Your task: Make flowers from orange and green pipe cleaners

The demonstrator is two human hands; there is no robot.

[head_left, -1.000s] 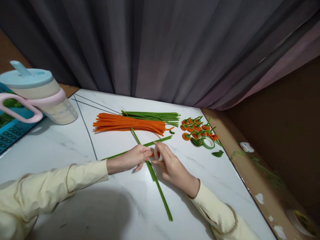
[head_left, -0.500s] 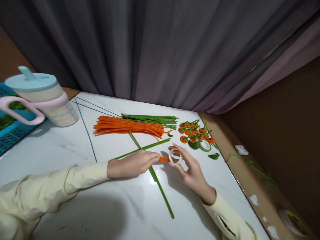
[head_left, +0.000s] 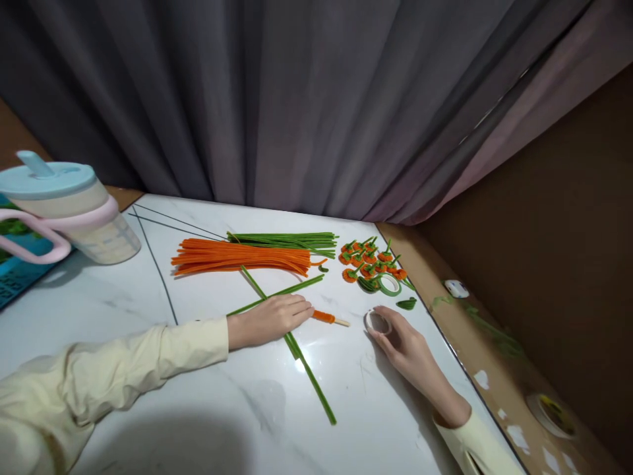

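My left hand (head_left: 277,319) is closed around one end of a thin pale stick wrapped in orange pipe cleaner (head_left: 324,316); its bare tip points right. In my right hand (head_left: 408,346), thumb and fingers grip a small white tape roll (head_left: 378,322) by its rim, apart from the stick. Green pipe cleaners (head_left: 316,386) cross on the table under and beside my left hand. Behind it lies a thick bundle of orange pipe cleaners (head_left: 242,256), with a bundle of green pipe cleaners (head_left: 287,239) just past that.
Several small orange pumpkin shapes with green stems (head_left: 368,257) cluster at the back right, beside a green tape roll (head_left: 390,285) and a green leaf shape (head_left: 406,303). A lidded cup (head_left: 109,231) stands at the left. A grey curtain (head_left: 277,105) hangs behind the white table (head_left: 208,422).
My right hand has moved right with the white tape roll, away from the stick, whose bare tip now shows. The whole view has shifted slightly.
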